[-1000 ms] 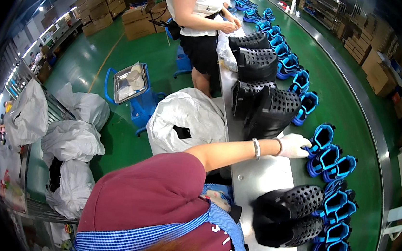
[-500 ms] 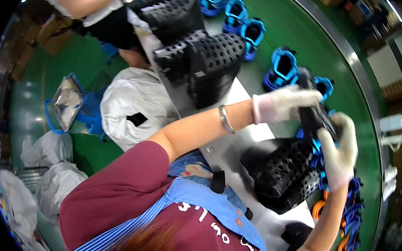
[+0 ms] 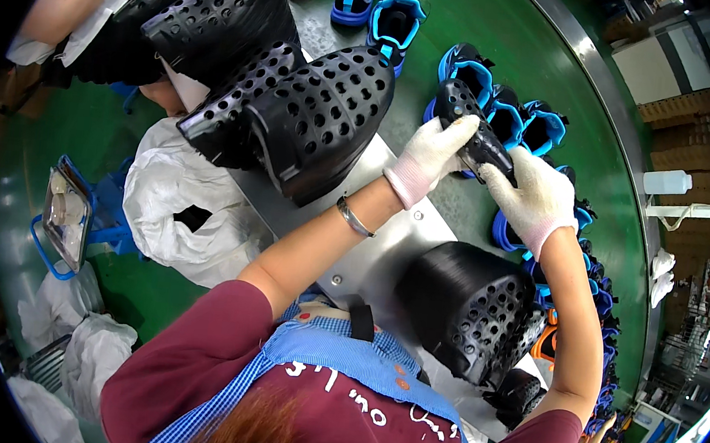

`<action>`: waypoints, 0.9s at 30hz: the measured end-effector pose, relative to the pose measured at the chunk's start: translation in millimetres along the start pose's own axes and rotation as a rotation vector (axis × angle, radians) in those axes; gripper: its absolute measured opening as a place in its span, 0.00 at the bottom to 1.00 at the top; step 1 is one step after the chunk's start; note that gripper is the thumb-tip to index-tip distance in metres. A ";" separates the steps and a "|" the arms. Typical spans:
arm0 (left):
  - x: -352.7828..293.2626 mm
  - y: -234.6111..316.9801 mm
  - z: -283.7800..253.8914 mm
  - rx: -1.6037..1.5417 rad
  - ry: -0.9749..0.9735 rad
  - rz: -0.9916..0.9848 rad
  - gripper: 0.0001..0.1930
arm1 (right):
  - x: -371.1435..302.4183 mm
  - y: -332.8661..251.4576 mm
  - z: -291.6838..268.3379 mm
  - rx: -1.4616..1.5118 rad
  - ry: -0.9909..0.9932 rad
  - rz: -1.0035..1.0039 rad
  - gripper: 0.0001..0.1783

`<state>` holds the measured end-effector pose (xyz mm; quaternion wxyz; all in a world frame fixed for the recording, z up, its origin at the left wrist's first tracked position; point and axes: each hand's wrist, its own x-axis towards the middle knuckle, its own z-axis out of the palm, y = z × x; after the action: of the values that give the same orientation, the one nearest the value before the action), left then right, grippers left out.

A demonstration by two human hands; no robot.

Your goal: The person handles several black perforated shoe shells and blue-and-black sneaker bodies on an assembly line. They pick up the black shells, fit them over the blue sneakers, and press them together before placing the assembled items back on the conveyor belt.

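Note:
Out ahead of me, right of the middle, both my gloved hands grip one black plastic shoe insert (image 3: pixel 489 152) dotted with holes. My left hand (image 3: pixel 429 159) pinches it on the left side, and my right hand (image 3: pixel 535 196) closes on its near end. Blue-and-black sneakers (image 3: pixel 543 127) stand just beyond it in a row. Nested stacks of the same kind of insert lie on the metal bench: one stack (image 3: pixel 331 117) left of my left hand, another (image 3: pixel 482 319) below my right hand.
Further left is one more insert stack (image 3: pixel 229 21), near another person's arm (image 3: pixel 81 3). A white sack (image 3: pixel 170 234) and a blue stool (image 3: pixel 115 224) stand on the left. More sneakers (image 3: pixel 395 25) line the green surface beyond the metal bench (image 3: pixel 392 191). Orange shoes (image 3: pixel 545 338) sit at right.
The insert has come round from a blurred, tilted pose to lie with its holed side showing. Both hands have shifted left and drawn closer together. The whole view has swung.

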<state>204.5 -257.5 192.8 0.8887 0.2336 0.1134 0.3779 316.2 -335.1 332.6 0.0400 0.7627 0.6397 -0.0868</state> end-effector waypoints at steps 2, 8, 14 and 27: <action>9.9 -5.5 -10.7 0.456 0.183 0.204 0.16 | 15.7 1.6 -0.7 0.064 -0.061 0.052 0.23; 25.7 -31.7 -44.7 1.528 0.425 0.586 0.24 | 73.2 38.2 0.7 0.265 -0.227 0.230 0.28; 38.0 -36.0 -57.6 1.454 0.346 0.618 0.26 | 138.0 18.5 -12.3 0.128 -0.346 0.339 0.29; 48.9 -33.6 -62.4 1.424 0.401 0.652 0.25 | 201.6 -14.7 82.8 -0.305 -0.110 0.167 0.14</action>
<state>235.4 -221.8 120.8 0.3346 0.6927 0.4104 0.4897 328.6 -151.4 215.0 0.1973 0.7922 0.5769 -0.0267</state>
